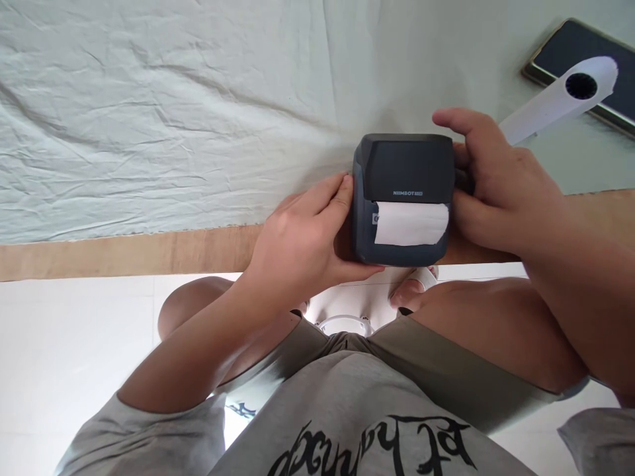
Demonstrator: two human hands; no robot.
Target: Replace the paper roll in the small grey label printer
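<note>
A dark grey label printer (407, 165) marked NIIMBOT sits at the front edge of the table. White label paper (411, 223) sticks out of its front slot and hangs over the lower face. My left hand (307, 231) grips the printer's left side, with the thumb under its near edge. At the right side is my right hand (496, 178), its fingers curled against the casing and the index finger raised off it. Part of those curled fingers is hidden behind the printer and the hand itself.
A wrinkled pale green cloth (173, 119) covers the table, leaving a bare wooden front edge (129, 252). At the far right lies a dark phone (560, 53), partly covered by a white rod-like object (540, 109) with a dark round end.
</note>
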